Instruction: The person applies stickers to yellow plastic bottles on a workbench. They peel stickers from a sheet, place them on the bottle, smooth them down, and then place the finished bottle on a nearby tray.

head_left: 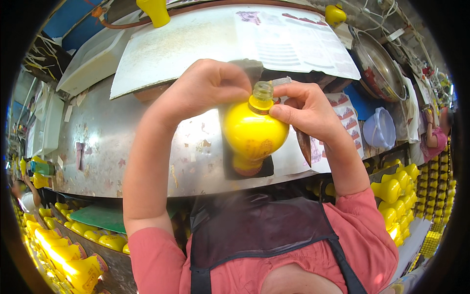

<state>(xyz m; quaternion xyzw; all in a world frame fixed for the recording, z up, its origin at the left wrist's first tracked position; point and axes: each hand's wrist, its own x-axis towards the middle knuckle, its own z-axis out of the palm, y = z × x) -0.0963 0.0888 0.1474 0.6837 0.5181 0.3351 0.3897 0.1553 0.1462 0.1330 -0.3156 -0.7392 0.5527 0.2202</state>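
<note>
A glossy yellow bottle [255,130] with a clear threaded glass neck stands upright on a dark mat [230,159] near the bench's front edge. A patterned band circles the base of its neck. My right hand [306,105] is closed at the neck from the right, thumb pressed near the band. A brown pointed wooden piece [303,147] shows below that hand; whether it is held, I cannot tell. My left hand [213,90], slightly blurred, has its fingertips pinched together at the left of the neck; what lies in them is hidden. A pale strip [281,81] shows behind the right fingers.
A white board [196,46] covers the back of the metal bench [98,147]. Printed decal sheets [350,117] lie at the right, beside a pale blue bucket [379,128] and a metal basin [377,59]. Many yellow bottles [391,191] are stacked at both sides below. Another person [433,137] is far right.
</note>
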